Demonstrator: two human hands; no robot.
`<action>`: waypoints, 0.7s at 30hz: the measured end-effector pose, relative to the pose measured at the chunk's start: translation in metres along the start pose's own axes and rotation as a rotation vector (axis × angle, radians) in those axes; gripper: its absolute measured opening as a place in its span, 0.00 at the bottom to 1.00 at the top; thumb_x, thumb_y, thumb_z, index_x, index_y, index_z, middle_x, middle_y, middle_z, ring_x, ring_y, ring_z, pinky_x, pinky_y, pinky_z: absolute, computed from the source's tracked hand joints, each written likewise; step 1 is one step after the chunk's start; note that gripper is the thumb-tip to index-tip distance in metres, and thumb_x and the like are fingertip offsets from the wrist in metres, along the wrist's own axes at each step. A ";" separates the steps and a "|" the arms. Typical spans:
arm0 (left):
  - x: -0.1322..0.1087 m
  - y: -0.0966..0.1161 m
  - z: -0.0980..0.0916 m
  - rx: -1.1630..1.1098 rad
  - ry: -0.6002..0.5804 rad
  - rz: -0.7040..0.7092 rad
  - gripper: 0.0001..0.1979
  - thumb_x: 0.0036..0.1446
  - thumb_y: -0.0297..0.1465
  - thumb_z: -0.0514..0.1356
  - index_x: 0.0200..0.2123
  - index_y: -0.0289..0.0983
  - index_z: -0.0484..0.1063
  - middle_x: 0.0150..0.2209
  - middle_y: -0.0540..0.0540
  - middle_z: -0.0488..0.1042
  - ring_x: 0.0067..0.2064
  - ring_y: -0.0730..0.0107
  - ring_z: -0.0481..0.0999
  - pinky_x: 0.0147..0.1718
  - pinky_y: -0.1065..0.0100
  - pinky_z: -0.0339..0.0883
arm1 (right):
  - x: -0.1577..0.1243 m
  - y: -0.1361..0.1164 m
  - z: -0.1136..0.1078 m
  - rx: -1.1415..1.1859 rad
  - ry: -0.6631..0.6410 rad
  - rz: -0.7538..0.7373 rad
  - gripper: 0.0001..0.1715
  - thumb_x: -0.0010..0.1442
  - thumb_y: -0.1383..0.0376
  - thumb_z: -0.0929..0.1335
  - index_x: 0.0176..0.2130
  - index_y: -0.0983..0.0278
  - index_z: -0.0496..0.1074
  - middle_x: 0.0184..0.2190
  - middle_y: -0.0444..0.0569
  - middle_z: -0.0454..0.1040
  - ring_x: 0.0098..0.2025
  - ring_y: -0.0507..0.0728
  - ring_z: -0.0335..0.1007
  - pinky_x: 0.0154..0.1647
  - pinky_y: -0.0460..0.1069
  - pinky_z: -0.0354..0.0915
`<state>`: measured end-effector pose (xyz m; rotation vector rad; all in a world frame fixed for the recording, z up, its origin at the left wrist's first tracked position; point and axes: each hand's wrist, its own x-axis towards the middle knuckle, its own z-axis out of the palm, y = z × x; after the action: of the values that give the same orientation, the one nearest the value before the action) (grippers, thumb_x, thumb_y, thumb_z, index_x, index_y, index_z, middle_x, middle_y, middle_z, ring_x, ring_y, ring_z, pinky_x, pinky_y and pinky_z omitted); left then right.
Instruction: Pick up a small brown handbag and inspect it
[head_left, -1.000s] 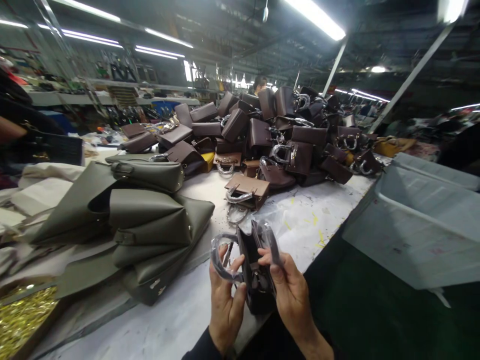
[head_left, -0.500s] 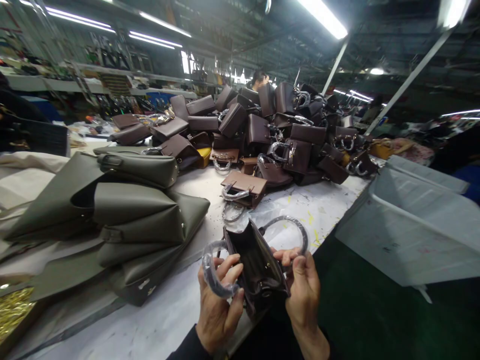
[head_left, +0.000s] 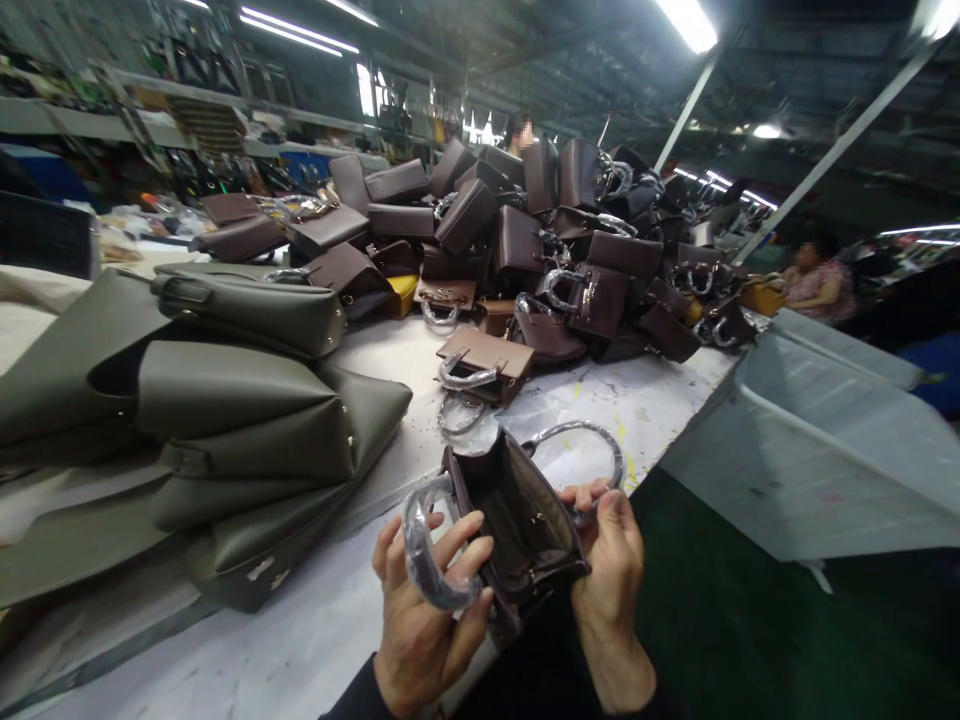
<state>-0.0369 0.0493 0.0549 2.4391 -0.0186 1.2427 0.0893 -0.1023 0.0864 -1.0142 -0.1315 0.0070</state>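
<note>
I hold a small dark brown handbag open at the near edge of the white table. Its mouth faces me and the brown lining shows. My left hand grips its left side, fingers closed round a plastic-wrapped handle. My right hand holds the right side, fingers curled over the rim by the second wrapped handle. Just beyond the bag lies a tan-brown handbag with a wrapped handle.
A big heap of brown handbags fills the far part of the table. Large olive-green bags are stacked at left. A grey plastic bin stands at right. Other people are at the far end and far right. Shelves line the back wall.
The bag has been spread wider open and tilted so its inside faces me. Both hands have shifted slightly with it, and my view has swung a little to the right.
</note>
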 end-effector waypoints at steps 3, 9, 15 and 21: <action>0.001 0.001 0.001 0.012 0.009 0.001 0.18 0.58 0.29 0.61 0.52 0.43 0.73 0.55 0.45 0.77 0.59 0.45 0.64 0.64 0.40 0.45 | 0.002 0.001 -0.001 0.044 0.028 0.016 0.17 0.68 0.52 0.70 0.37 0.61 0.67 0.32 0.43 0.66 0.37 0.54 0.70 0.39 0.49 0.75; -0.002 0.001 0.004 -0.067 -0.005 -0.058 0.18 0.59 0.29 0.60 0.53 0.45 0.73 0.56 0.45 0.76 0.59 0.47 0.66 0.59 0.42 0.58 | 0.005 0.003 -0.002 0.052 0.071 0.031 0.18 0.66 0.51 0.72 0.39 0.61 0.68 0.32 0.43 0.66 0.37 0.54 0.70 0.40 0.49 0.75; 0.000 -0.006 0.003 -0.033 -0.005 0.028 0.19 0.57 0.30 0.62 0.53 0.43 0.74 0.55 0.44 0.77 0.58 0.47 0.67 0.57 0.45 0.59 | 0.002 0.002 0.000 -0.017 0.046 -0.010 0.18 0.68 0.51 0.70 0.36 0.61 0.66 0.32 0.43 0.66 0.37 0.54 0.71 0.41 0.49 0.73; 0.001 -0.017 -0.007 0.005 0.032 0.059 0.14 0.62 0.37 0.59 0.50 0.47 0.76 0.48 0.45 0.80 0.54 0.47 0.69 0.59 0.43 0.56 | -0.011 0.005 -0.005 -0.167 -0.024 -0.082 0.17 0.73 0.52 0.65 0.39 0.62 0.67 0.36 0.46 0.69 0.42 0.55 0.71 0.47 0.50 0.70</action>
<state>-0.0385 0.0681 0.0537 2.4388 -0.0791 1.3091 0.0796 -0.1042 0.0785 -1.1750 -0.1980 -0.0681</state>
